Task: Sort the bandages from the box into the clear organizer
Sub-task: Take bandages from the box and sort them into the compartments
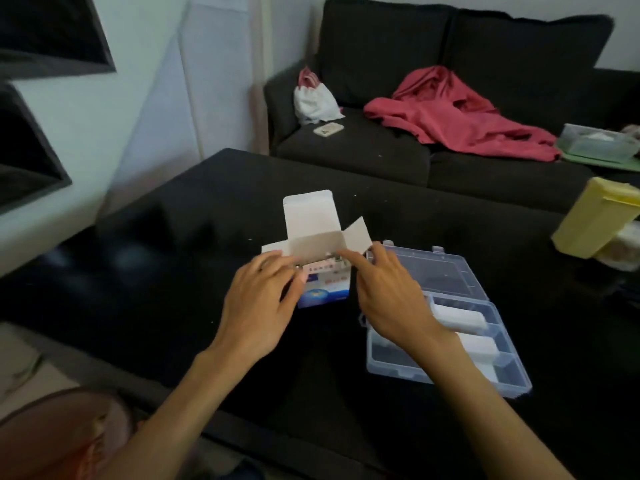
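Our two forearms come in from the near edge and reach over the dark counter [346, 209]. We hold the left hand [258, 306] on the left side of the small bandage box [323, 282]; its fingers [277, 263] are bent over the top edge of the box and the thumb lies against the printed front, so we grip the box. Our right hand [389, 296] is just at the right of the box, with the index finger stretched toward the open mouth and the other fingers loosely spread; we cannot tell if it pinches something there.

This box stands in the middle of the counter with all its flaps open: one tall white flap rises at the far side and smaller flaps stand out to left and right. Inside the mouth we see a pink and white edge, too blurred to name.

Just right of the box lies the clear organizer [446, 327], its lid [429, 268] folded back flat toward the far side. In its compartments lie white packs [460, 318], partly hidden by our right wrist.

At the right edge of the counter a yellow container [595, 216] leans. Behind the counter stands a dark sofa [381, 46] with a red cloth [450, 112], a white bag [313, 98] and a phone [328, 129] on it.
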